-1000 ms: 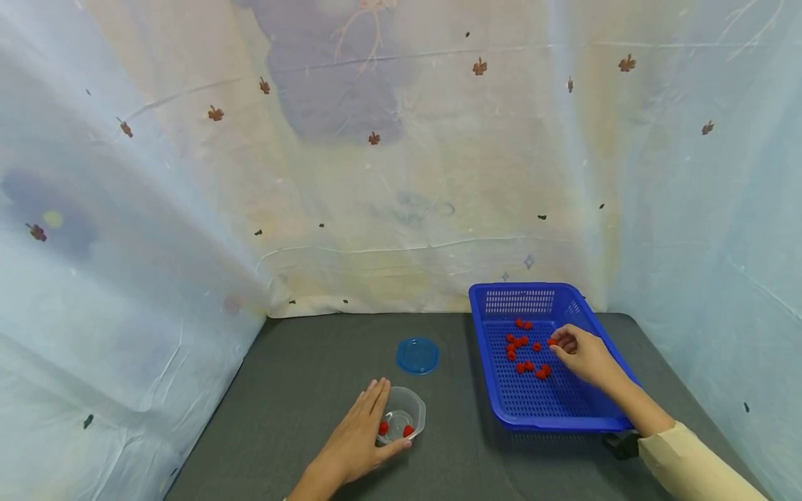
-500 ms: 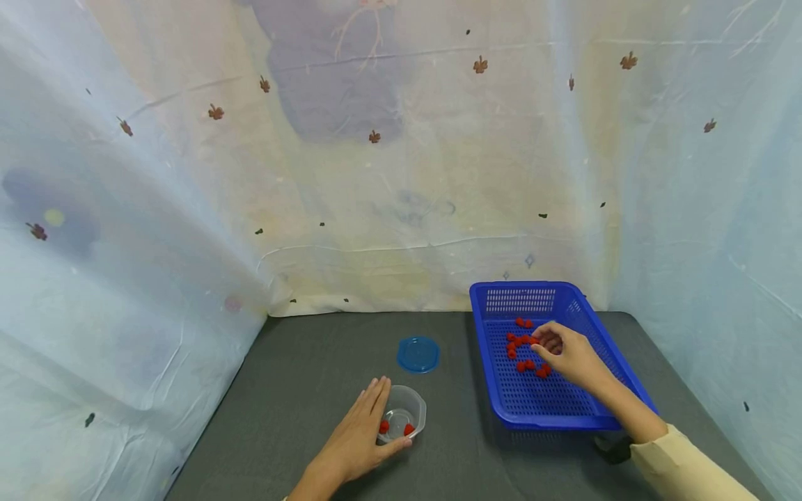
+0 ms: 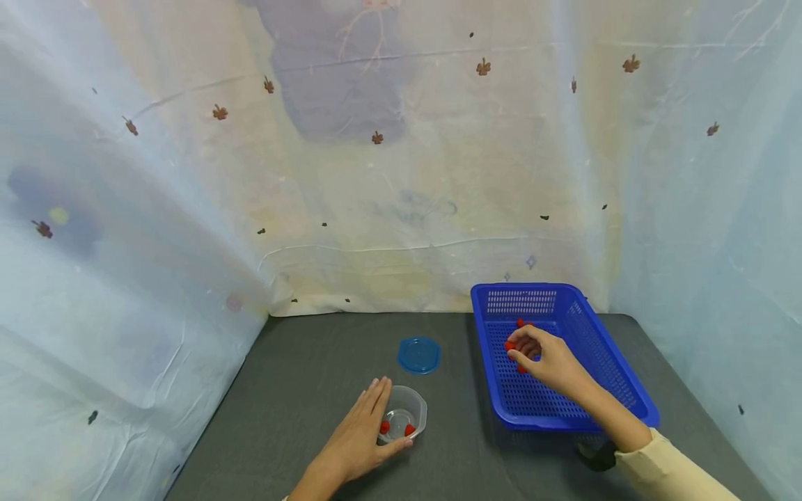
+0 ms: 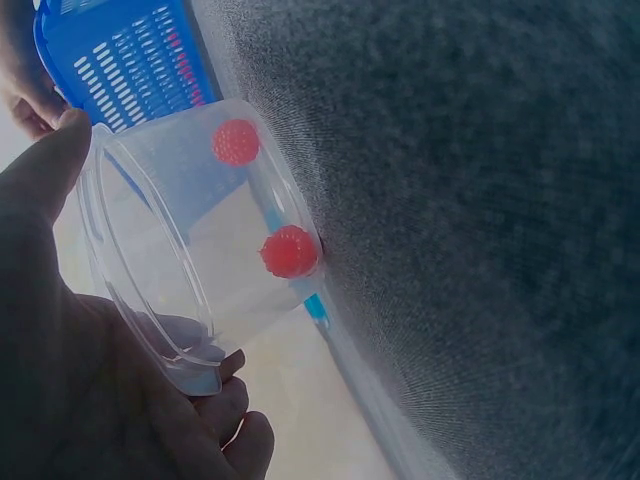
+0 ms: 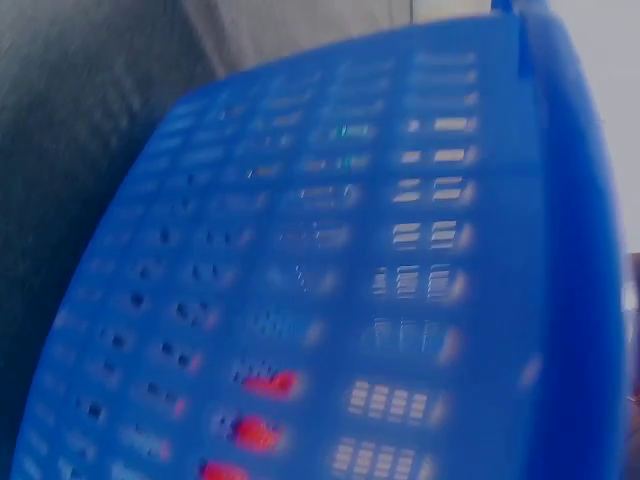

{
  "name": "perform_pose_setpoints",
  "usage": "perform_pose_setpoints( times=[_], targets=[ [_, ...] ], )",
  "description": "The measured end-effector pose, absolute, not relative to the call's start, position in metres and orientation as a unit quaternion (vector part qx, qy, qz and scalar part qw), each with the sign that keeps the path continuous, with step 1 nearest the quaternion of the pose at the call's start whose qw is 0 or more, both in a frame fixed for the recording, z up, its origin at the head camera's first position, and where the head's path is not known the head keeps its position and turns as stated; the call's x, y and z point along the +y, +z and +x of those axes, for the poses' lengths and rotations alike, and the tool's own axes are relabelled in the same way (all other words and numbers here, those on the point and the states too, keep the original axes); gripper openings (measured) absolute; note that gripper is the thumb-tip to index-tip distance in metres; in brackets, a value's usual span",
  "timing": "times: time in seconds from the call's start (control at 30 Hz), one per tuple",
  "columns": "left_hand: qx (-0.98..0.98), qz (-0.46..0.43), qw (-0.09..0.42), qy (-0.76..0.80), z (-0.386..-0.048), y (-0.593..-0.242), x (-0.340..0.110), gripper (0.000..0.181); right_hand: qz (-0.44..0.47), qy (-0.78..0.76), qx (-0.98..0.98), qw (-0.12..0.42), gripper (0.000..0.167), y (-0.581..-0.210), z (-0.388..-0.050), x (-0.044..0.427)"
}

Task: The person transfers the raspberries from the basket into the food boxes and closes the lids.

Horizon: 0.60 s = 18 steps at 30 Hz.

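Note:
My left hand (image 3: 354,438) holds a small clear plastic container (image 3: 418,410) on the table, thumb at the near side and fingers along the left. Inside it lie two red raspberries; the left wrist view shows one raspberry (image 4: 236,142) and another raspberry (image 4: 289,251). Over the blue basket (image 3: 598,348), my right hand (image 3: 551,362) pinches a raspberry (image 3: 510,346) between thumb and fingertips. More raspberries (image 3: 521,323) lie in the basket beneath, partly hidden by that hand. The right wrist view shows only the basket's slotted wall (image 5: 330,240), blurred, with red behind it.
A round blue lid (image 3: 418,355) lies flat on the dark grey table (image 3: 301,376), behind the container. A patterned curtain (image 3: 401,209) hangs at the back and sides. The dark wrist camera (image 3: 596,456) sits below my right wrist, near the basket's front.
My right hand has moved left across the basket with the raspberry pinched, from its right part to its left side. My left hand and the container have stayed in place.

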State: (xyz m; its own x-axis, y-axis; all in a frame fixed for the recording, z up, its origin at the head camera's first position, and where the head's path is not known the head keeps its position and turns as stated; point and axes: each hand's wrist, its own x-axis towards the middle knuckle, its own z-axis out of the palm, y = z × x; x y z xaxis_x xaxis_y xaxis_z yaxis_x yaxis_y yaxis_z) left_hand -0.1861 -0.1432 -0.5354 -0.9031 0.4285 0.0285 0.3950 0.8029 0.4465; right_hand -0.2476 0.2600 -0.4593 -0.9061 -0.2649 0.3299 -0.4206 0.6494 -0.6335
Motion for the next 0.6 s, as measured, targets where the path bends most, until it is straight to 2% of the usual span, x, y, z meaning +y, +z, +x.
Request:
perform_pose_setpoints(
  times=[0.23,0.6],
  targets=[
    [0.948,0.219,0.036,0.230,-0.186,-0.537,-0.144,0.110,0.234,0.387,-0.883,0.126,0.016,-0.459,-0.243,0.243],
    [0.946,0.222,0.033,0.232,-0.186,-0.538,-0.144,0.110,0.262,0.394,-0.872,0.122,0.017,-0.461,-0.237,0.222]
  ],
)
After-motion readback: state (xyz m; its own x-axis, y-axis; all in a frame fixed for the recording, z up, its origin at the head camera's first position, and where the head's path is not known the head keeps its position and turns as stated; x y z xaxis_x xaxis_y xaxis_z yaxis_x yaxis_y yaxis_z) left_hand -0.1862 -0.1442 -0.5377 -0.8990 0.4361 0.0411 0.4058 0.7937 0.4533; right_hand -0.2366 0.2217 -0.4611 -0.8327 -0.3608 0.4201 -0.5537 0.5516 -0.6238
